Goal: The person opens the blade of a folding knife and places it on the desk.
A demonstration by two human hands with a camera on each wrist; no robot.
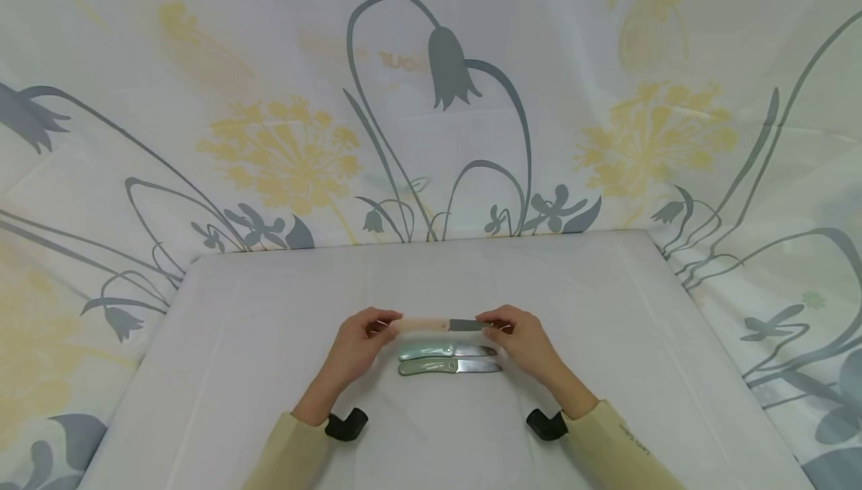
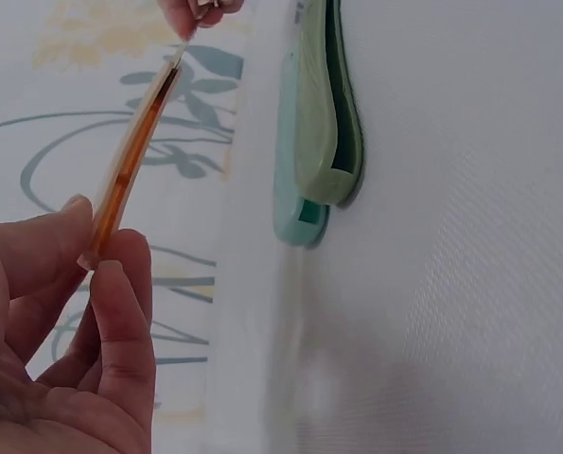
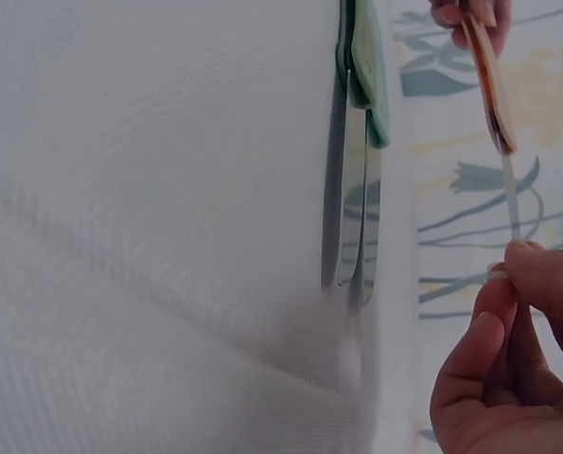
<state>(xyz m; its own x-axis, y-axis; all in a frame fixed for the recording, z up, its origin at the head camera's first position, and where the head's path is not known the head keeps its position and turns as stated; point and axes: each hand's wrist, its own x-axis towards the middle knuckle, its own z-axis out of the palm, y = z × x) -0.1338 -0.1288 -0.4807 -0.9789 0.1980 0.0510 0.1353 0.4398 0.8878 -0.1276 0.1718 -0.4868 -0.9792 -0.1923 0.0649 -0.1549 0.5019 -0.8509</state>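
Between both hands a folding knife with a pale pink handle [image 1: 424, 324] is held level, its blade [image 1: 463, 325] swung out to the right. My left hand [image 1: 364, 337] pinches the handle's end between thumb and fingers. The blade's tip is pinched by my right hand [image 1: 518, 334], whose fingers hide it. In the left wrist view the handle's slot [image 2: 130, 170] shows orange inside. Just nearer to me, two more opened folding knives lie side by side on the table: a teal-handled knife [image 1: 426, 351] and a green-handled knife [image 1: 427, 366], blades pointing right.
A white cloth covers the table [image 1: 269, 310]. Behind it and at both sides hangs a curtain [image 1: 485, 198] printed with grey and yellow flowers. Black wrist cameras, one on the left wrist [image 1: 346, 424] and one on the right [image 1: 547, 425], stick out inward over the table.
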